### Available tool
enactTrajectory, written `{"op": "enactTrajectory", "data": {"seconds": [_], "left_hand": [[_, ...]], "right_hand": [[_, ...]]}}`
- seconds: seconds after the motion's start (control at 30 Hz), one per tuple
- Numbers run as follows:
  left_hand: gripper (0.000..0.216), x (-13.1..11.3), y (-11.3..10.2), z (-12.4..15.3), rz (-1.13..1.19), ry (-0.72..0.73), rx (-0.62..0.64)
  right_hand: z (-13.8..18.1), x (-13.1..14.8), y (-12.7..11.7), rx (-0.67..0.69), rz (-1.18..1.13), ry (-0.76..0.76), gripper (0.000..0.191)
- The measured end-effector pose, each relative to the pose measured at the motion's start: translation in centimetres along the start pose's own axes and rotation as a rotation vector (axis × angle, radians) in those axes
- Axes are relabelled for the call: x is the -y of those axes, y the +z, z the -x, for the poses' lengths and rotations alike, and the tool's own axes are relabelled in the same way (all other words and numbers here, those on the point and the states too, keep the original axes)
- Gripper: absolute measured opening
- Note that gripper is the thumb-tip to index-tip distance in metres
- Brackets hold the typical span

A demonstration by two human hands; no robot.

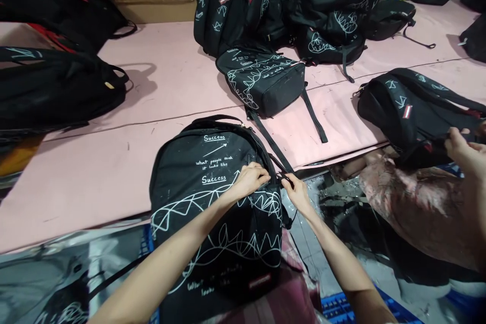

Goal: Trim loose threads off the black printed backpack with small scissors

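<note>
Black backpack [235, 225], toward six o'clock in the head view, overlapping the near edge of the pink table [76, 177]. Seemingly pinching its two-o'clock side with the left hand [252, 179], and a dark strip [282, 176] just beside it with the right hand [298, 193]. Best to hold that side taut and guide the strip evenly, untwisted.

White scrawl [162, 218] on the black backpack [178, 167] is partly covered by the left forearm [182, 239]; the bag's base is cut off by the lower edge. Something dark [289, 181], too small to be identified, seems to be pinched by the right hand [298, 194]. Co-worker's arm [473, 187] cropped at right.
</note>
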State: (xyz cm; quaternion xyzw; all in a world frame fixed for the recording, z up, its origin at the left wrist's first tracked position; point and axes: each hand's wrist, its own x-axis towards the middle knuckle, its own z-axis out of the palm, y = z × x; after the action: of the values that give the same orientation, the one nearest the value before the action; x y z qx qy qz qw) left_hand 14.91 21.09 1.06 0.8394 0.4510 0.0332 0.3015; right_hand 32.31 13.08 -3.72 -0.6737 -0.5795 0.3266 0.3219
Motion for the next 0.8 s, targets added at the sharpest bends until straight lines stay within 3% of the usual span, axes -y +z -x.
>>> {"op": "enactTrajectory", "data": {"seconds": [0.17,0.3,0.37,0.5,0.57,0.67,0.8], "left_hand": [[0.031,0.1,0.1,-0.1,0.014,0.004,-0.008],[0.034,0.1,0.3,-0.2,0.04,-0.009,-0.022],[0.033,-0.1,0.5,-0.3,0.065,-0.03,-0.052],[0.028,-0.6,0.8,-0.1,0.097,-0.093,-0.143],[0.022,-0.8,1.0,0.3,0.127,-0.135,-0.207],[0.016,-1.0,1.4,1.0,0.213,-0.163,-0.311],[0.018,-1.5,1.8,1.7,0.155,-0.024,-0.398]], "right_hand": [[-0.2,-0.1,0.2,0.053,0.001,-0.025,0.027],[-0.5,-0.5,0.7,0.059,-0.15,-0.046,0.024],[-0.7,-0.5,1.0,0.086,-0.378,-0.034,0.024],[-1.5,0.2,0.8,0.065,-1.041,0.087,0.029],[-1.9,0.3,0.2,0.017,-1.196,0.139,0.03],[-1.9,-0.6,-0.6,-0.025,-1.153,0.198,0.03],[-0.7,-2.6,-0.5,-0.066,-0.937,0.174,0.028]]}}
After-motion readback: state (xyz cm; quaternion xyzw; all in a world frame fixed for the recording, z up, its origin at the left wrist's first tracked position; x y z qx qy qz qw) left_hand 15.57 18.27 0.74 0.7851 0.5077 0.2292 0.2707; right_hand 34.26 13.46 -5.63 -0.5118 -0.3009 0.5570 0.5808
